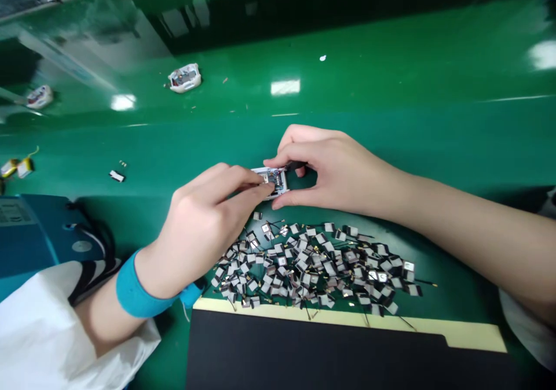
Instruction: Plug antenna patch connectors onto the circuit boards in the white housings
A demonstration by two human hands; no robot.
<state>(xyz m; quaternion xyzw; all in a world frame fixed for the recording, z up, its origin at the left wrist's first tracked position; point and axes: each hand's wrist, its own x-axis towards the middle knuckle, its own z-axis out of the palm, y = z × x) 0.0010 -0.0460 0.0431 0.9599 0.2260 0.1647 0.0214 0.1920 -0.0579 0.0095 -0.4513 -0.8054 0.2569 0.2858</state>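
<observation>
1. Pinching a small white-framed circuit board [273, 180] between both hands, just above the middle of the frame, the person holds it up off or close to the green bench [360, 71]; the pictures do not settle which.
2. The left hand [208, 222] comes in from the lower left, its fingers [243, 177] curled and clenched on the board's left end, covering part of it.
3. The right hand [324, 170] comes in from the right, grasping the board's right end, with its index finger [282, 158] along the top and its thumb [295, 197] beneath. A small dark piece [296, 165] shows at the fingers, but it is too small to identify.
4. Just below the hands lies a heap of small square tabs with thin black wires [310, 265], nearly touching the board's lower edge.
5. Below the heap, at the bottom of the frame, sits a black pad with a cream edge [347, 343].
6. A blue wristband [139, 291] circles the left wrist, above a white sleeve [52, 332].
7. Toward the left of the frame are a blue box [30, 233], two small yellow batteries [15, 168] and a small black-and-white part [117, 175].
8. Two white casings [185, 77] [39, 96] lie farther up, at the upper left.
</observation>
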